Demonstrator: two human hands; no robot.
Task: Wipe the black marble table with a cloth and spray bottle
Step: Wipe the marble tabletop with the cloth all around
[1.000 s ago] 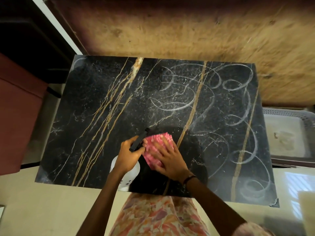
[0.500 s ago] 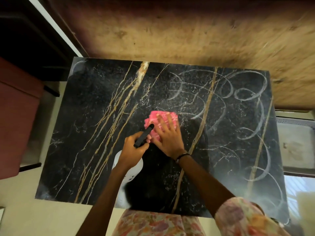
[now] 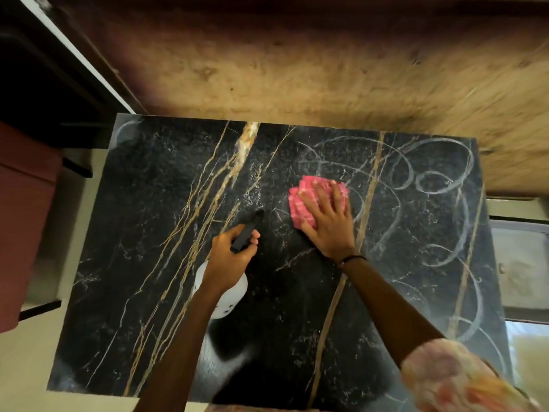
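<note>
The black marble table [image 3: 154, 263] with gold veins fills the view. White swirled streaks cover its right half. My right hand [image 3: 328, 221] lies flat, fingers spread, on a folded pink cloth [image 3: 303, 200] at the table's middle, a little toward the far edge. My left hand [image 3: 230, 260] grips a spray bottle [image 3: 234, 295] with a white body and a black nozzle pointing away from me, held over the table just left of the cloth. The bottle's body is mostly hidden under my hand and wrist.
A worn wooden surface [image 3: 326, 69] runs along the table's far edge. A dark red box [image 3: 23, 221] stands at the left. A grey plastic tray [image 3: 520, 263] sits past the right edge. Pale floor [image 3: 29, 376] shows at the near left.
My right hand has slid the pink cloth away from me, from near the front edge to the table's middle and slightly right. My left hand with the bottle stays roughly where it was.
</note>
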